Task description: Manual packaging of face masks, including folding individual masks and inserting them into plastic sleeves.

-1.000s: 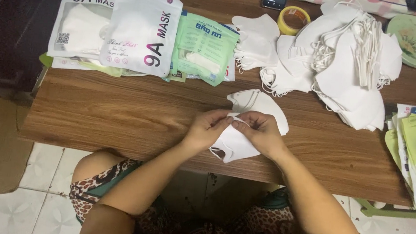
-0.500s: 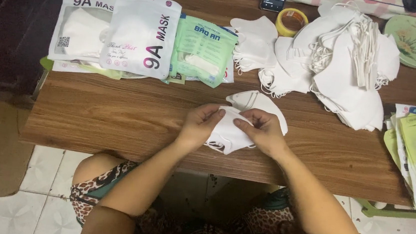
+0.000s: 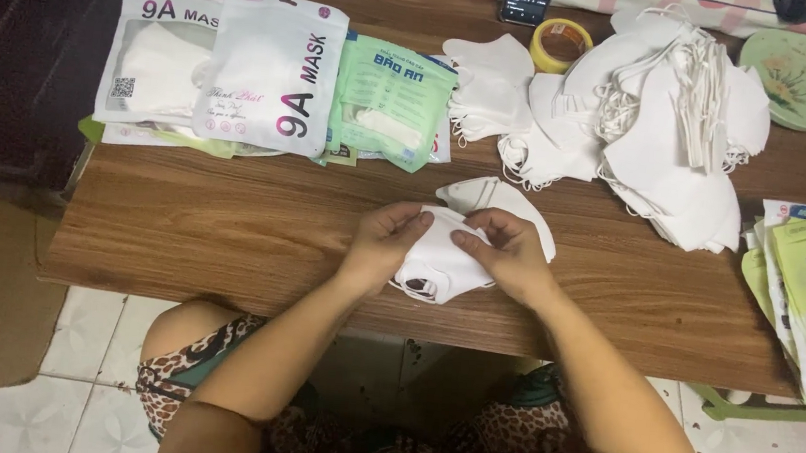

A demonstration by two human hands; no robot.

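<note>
Seen from the head camera, a seated person's left hand [image 3: 384, 239] and right hand [image 3: 507, 255] both grip a folded white face mask [image 3: 439, 259] near the front edge of the wooden worktop [image 3: 228, 221], fingers curled closed on its top fold. Another white mask [image 3: 498, 198] lies just behind the hands. A loose heap of white masks [image 3: 664, 133] fills the far right. Packaged masks [image 3: 271, 69] line the far left, beside a green packet [image 3: 390, 99]. A yellow tape roll [image 3: 561, 44] and a green plate [image 3: 803, 77] sit at the back.
</note>
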